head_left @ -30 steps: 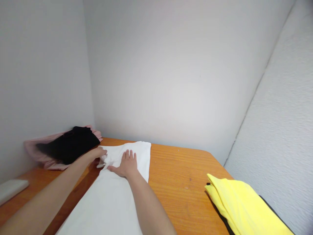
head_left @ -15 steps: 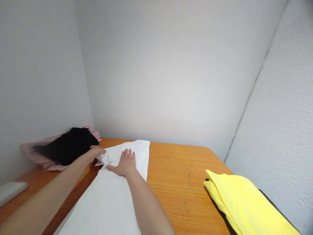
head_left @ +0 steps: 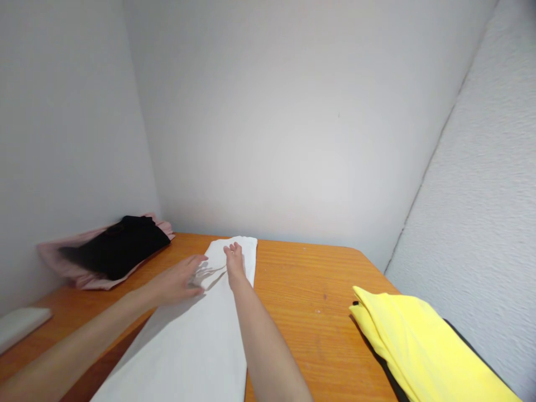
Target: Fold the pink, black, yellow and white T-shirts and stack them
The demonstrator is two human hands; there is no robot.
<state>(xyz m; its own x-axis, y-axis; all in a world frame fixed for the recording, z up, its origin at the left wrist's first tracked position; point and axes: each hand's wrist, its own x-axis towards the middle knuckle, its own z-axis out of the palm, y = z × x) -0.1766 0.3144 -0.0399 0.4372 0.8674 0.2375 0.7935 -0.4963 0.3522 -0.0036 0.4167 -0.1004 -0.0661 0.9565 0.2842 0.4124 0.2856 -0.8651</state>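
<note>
A long white garment (head_left: 196,340), probably a shirt, lies folded into a narrow strip running away from me on the wooden table. My left hand (head_left: 184,278) is at its left edge, thumb and fingers spread apart in a C shape. Over the far part rests my right hand (head_left: 235,261), turned on its side with loosely bent fingers whose tips are apart. Between the two hands the white cloth bunches into several creases. The underside of my right hand and its contact with the cloth are partly hidden.
On the right side of the table (head_left: 310,301) lies a folded yellow garment (head_left: 419,335) with black cloth beneath it. At the back left, a black garment (head_left: 125,245) lies on a pink one (head_left: 94,283). A white flat object (head_left: 25,324) sits at the left edge. Walls (head_left: 268,139) enclose the table.
My left hand has moved right, away from the black garment, and opened. The white garment's left flap is now folded inward. My right hand has shifted slightly right and turned from flat onto its side.
</note>
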